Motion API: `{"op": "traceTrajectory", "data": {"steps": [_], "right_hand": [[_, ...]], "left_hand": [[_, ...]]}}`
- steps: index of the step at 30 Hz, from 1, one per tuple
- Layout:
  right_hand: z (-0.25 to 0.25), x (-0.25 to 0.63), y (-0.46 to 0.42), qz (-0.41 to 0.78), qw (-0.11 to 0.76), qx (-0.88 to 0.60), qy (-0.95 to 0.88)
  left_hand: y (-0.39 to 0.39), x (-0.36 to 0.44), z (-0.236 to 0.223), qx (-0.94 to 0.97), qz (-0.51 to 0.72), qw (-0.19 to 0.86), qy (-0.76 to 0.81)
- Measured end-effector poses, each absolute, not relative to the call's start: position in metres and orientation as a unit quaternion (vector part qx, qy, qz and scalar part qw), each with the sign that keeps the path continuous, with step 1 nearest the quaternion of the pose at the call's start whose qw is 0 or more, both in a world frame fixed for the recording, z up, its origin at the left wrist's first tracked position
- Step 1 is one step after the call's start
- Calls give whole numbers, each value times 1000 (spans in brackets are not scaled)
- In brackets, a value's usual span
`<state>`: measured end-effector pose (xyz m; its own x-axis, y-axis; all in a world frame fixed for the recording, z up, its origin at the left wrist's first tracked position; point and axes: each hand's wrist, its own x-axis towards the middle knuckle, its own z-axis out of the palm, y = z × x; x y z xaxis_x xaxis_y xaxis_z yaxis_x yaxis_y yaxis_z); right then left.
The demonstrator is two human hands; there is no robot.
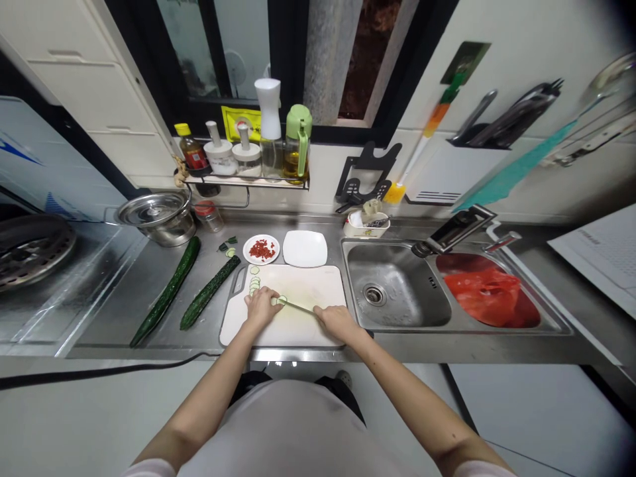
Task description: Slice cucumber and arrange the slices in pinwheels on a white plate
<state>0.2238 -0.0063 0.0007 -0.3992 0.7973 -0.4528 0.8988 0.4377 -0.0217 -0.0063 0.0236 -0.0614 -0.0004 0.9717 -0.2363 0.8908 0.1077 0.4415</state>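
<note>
A white cutting board (318, 285) lies on the steel counter in front of me. My left hand (261, 306) is curled over a short piece of cucumber (281, 300) on the board. My right hand (338, 320) grips the handle of a knife (301, 307), whose blade points left and meets the cucumber end. A row of thin cucumber slices (254, 281) lies at the board's left edge.
Two whole cucumbers (171, 288) (211, 291) lie left of the board. Behind it stand a small plate of chopped red chili (261, 249) and an empty white plate (305, 248). A double sink (397, 291) is right, with a red bag (484, 295). A steel pot (156, 215) sits back left.
</note>
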Motion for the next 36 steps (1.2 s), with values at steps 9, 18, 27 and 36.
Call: {"op": "traceTrajectory", "data": {"steps": [9,18,27,36], "right_hand": [[-25,240,-24,-168,117,653,729],[-26,233,-15,-201,114,687,689],[-22,225,-12,-221,132,696,670],[-25,227,-10,-217,130,690,678]], "left_hand": [[21,-3,-58,669,75,238,700],[26,6,-61,656,76,231,714],[16,10,-58,632,131,283,709],[-11,-8,-60,601,159,318,715]]}}
